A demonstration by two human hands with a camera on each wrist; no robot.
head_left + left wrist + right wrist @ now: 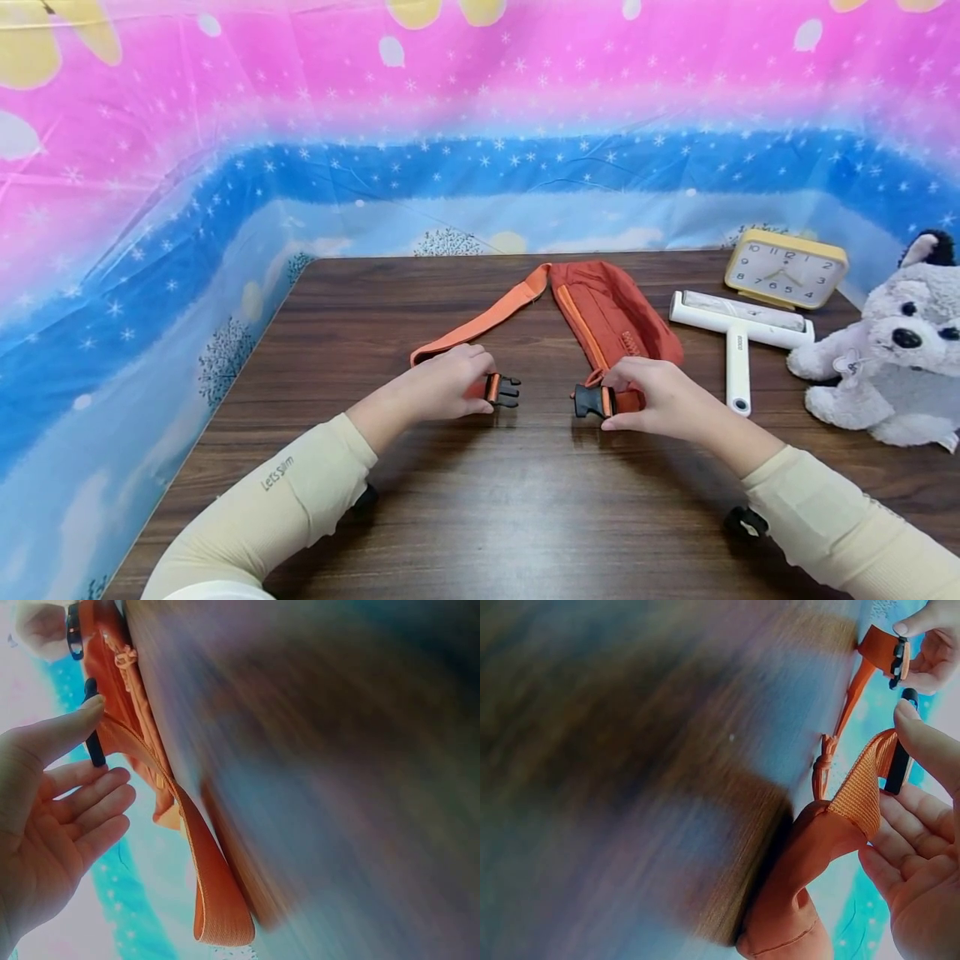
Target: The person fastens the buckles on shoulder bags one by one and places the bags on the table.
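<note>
The orange waist bag lies on the far part of the table, right of the middle, its strap running from the bag's far end down to the left. The left hand pinches the pronged buckle half between thumb and finger, and the right hand pinches the socket half the same way; the two halves face each other, well apart. If they are brought together, the likeliest trouble is a poor line-up: a small tilt in either pinch could make a prong strike the socket's rim instead of going in. Both grips look light, mostly at the fingertips, so a hard push might turn a half or slide it out. The strap bends back in a loop near the left hand, and a twist there could be locked in unnoticed or pull the prongs askew. Tugging the right half could drag the bag, since its near end is close by. The handle of the lint roller lies near the right wrist, so a sideways swing of that arm could knock it toward the toy dog.
</note>
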